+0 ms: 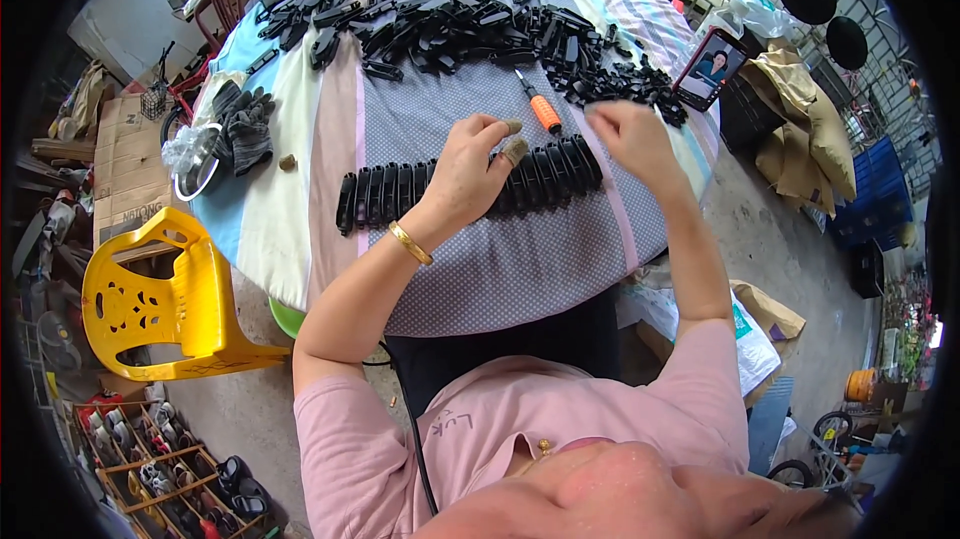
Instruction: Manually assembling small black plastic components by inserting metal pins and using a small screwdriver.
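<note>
My left hand (468, 171) rests on a row of black plastic parts (385, 195) lined up side by side on the round table (520, 269), which is covered with a patchwork cloth. Its thumb and forefinger wear beige finger covers, and a gold bangle sits on the wrist. My right hand (628, 135) hovers at the right end of the row, fingers curled, at the edge of a big heap of loose black parts (450, 19). Whether it holds a part I cannot tell. An orange-handled screwdriver (540, 107) lies between the hands.
A phone (710, 69) leans at the table's right edge. Dark work gloves (243, 129) and a metal bowl (200, 171) sit at the left edge. A yellow plastic chair (160, 299) stands left of the table, a shoe rack (160, 469) below it, sacks (800, 129) to the right.
</note>
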A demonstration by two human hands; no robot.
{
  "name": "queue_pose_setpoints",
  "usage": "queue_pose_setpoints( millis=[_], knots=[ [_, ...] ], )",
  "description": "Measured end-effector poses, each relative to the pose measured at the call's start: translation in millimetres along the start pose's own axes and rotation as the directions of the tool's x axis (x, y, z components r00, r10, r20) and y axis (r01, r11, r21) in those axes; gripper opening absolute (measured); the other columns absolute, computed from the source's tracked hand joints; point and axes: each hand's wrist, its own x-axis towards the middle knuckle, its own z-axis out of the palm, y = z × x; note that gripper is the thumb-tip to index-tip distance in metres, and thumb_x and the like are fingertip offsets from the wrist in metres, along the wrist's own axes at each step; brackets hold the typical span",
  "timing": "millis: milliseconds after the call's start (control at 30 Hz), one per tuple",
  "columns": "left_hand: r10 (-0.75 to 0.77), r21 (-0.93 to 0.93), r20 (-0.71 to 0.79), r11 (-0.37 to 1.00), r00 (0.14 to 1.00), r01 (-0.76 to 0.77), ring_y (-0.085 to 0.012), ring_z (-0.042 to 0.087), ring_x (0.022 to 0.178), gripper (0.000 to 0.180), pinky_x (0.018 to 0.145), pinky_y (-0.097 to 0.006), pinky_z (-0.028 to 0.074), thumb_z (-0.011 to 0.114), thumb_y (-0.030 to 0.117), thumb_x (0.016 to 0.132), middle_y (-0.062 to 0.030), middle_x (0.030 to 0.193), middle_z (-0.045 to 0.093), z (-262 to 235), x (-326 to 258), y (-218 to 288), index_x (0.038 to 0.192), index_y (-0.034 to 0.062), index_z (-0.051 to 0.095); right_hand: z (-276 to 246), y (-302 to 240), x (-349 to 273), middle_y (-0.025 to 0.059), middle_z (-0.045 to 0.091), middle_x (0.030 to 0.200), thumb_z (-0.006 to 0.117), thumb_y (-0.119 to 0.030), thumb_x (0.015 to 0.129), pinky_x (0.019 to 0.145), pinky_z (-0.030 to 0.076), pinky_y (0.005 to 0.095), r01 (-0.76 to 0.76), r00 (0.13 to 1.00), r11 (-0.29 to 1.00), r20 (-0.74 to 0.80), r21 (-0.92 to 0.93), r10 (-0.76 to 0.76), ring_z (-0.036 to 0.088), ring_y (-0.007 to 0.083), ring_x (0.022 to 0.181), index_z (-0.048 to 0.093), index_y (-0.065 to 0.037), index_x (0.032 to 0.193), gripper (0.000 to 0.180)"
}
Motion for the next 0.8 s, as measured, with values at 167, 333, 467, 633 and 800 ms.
queue_pose_setpoints(
  millis=[167, 333, 467, 633, 800],
  knots=[
    [0.089, 0.103, -0.021, 0.991, 0.996, -0.087, -0.0277, 0.048, 0.098, 0.026, 0.086, -0.035, 0.041, 0.059, 0.014, 0.081, -0.0128, 0.099, 0.054, 4.9, 2.1, -3.4, 0.103, 0.0009, 0.059, 19.1, 51.9, 79.0, 0.0157, 0.063, 0.089, 0.059, -0.026, 0.079, 0.070, 0.048, 0.0383, -0.027, 0.989, 0.992, -0.145, -0.121, 0.009, 0.061, 0.0308, 0.081, 0.066, -0.009, 0.093, 0.023],
    [0.152, 0.162, -0.043, 0.976, 0.987, -0.143, -0.0277, 0.049, 0.096, 0.025, 0.085, -0.036, 0.041, 0.060, 0.013, 0.080, -0.0123, 0.098, 0.055, 6.0, 1.6, -5.0, 0.103, 0.0015, 0.061, 41.3, 39.4, 122.4, 0.0132, 0.065, 0.097, 0.062, -0.029, 0.076, 0.078, 0.049, 0.0375, -0.296, 0.937, 0.800, 0.006, -0.522, 0.350, 0.062, 0.0272, 0.092, 0.066, -0.008, 0.095, 0.029],
    [0.158, 0.156, -0.061, 0.977, 0.986, -0.147, -0.0276, 0.049, 0.095, 0.025, 0.085, -0.035, 0.041, 0.061, 0.013, 0.079, -0.0121, 0.097, 0.055, 3.6, 2.0, -5.8, 0.102, 0.0016, 0.061, 37.6, 41.3, 127.4, 0.0148, 0.064, 0.100, 0.063, -0.024, 0.071, 0.079, 0.049, 0.0369, -0.382, 0.895, 0.790, 0.022, -0.479, 0.446, 0.062, 0.0274, 0.093, 0.066, -0.004, 0.093, 0.030],
    [0.140, 0.139, -0.050, 0.981, 0.989, -0.131, -0.0272, 0.050, 0.094, 0.025, 0.085, -0.035, 0.041, 0.061, 0.013, 0.079, -0.0116, 0.097, 0.056, 3.8, 0.8, -5.5, 0.102, 0.0027, 0.061, 34.2, 73.8, 117.8, 0.0145, 0.065, 0.093, 0.063, -0.026, 0.065, 0.076, 0.050, 0.0370, -0.403, 0.901, 0.813, -0.026, -0.420, 0.433, 0.064, 0.0264, 0.086, 0.067, -0.006, 0.090, 0.032],
    [0.106, 0.106, -0.075, 0.990, 0.992, -0.098, -0.0265, 0.052, 0.096, 0.026, 0.084, -0.034, 0.042, 0.061, 0.013, 0.080, -0.0117, 0.099, 0.056, 3.4, 3.6, -4.3, 0.104, 0.0025, 0.060, 22.7, 68.9, 104.1, 0.0110, 0.066, 0.077, 0.061, -0.025, 0.065, 0.069, 0.050, 0.0343, -0.170, 0.966, 0.985, -0.199, -0.015, 0.164, 0.064, 0.0259, 0.074, 0.068, -0.011, 0.087, 0.027]
  ],
)
